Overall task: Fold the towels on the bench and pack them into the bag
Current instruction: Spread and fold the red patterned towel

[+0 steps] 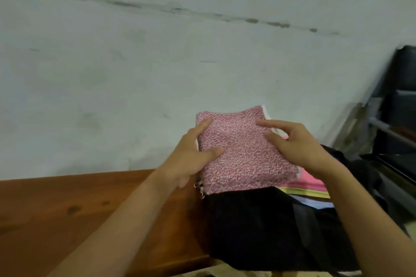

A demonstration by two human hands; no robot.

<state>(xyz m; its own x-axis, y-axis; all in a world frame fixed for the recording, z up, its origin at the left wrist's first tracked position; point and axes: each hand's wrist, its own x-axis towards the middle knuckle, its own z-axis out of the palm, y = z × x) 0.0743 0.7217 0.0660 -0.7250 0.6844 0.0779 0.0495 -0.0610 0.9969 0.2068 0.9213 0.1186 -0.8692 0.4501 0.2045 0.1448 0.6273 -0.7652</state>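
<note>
Head view: folded pink towel (243, 153) held between both hands just above the open mouth of the black bag (258, 227).

Left hand (186, 159) grips the towel's left edge, thumb across the top face and fingers curled behind; right hand (301, 148) holds the right edge, thumb and forefinger laid on top, the other fingers hidden beneath; the towel's longer side runs away from the person, tilted up at the far end; the bag lies directly below and slightly right, on the wooden bench (67, 209), with folded towels (308, 188) already inside; both hands sit about equally near the opening, so the likely move is straight down.
</note>
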